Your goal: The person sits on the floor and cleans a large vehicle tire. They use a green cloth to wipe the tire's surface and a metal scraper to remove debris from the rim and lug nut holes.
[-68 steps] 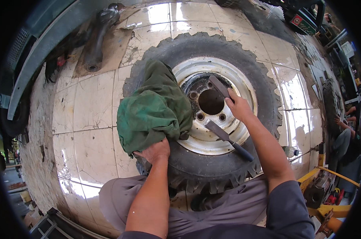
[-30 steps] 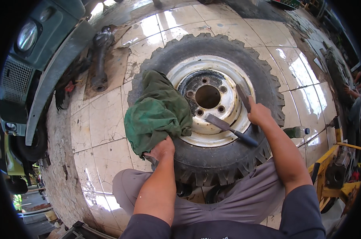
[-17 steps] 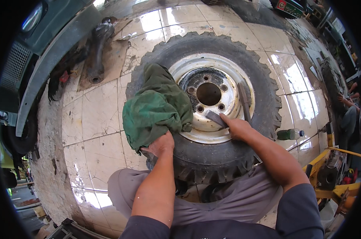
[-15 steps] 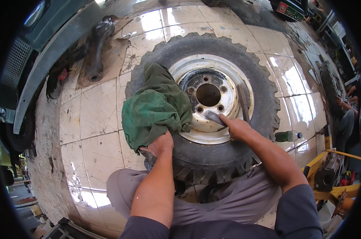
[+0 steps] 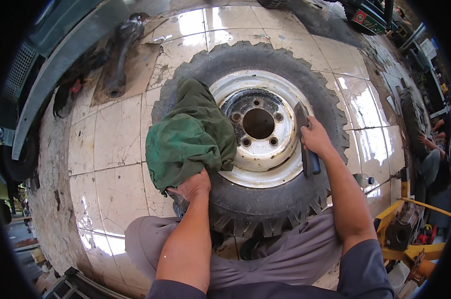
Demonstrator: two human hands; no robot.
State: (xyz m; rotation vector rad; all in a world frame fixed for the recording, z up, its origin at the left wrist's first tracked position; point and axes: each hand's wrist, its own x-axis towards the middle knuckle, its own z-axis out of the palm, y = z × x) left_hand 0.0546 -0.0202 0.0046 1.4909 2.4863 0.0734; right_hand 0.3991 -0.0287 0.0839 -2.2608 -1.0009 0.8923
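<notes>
A large off-road tyre (image 5: 205,74) lies flat on the floor before me, around a worn white steel rim (image 5: 270,162) with a centre hole and several bolt holes. A bunched green cloth (image 5: 188,134) covers the tyre's left side and part of the rim. My left hand (image 5: 193,185) grips the cloth at its near edge, its fingers partly hidden. Over the rim's right side, my right hand (image 5: 315,135) is closed around a scraper with a flat blade (image 5: 301,115) and dark handle (image 5: 313,163). A dark flat bar beside it is partly hidden by that hand.
A small bottle (image 5: 363,180) stands right of the tyre. Yellow metal equipment (image 5: 392,224) is at the lower right. A vehicle bumper (image 5: 54,74) and an oily metal part (image 5: 121,55) lie to the left. At the far right another person's hand (image 5: 424,139) shows.
My right hand has moved right and up with the scraper, from the rim's lower middle to its right side. The blade now points upward. My left hand stays on the cloth.
</notes>
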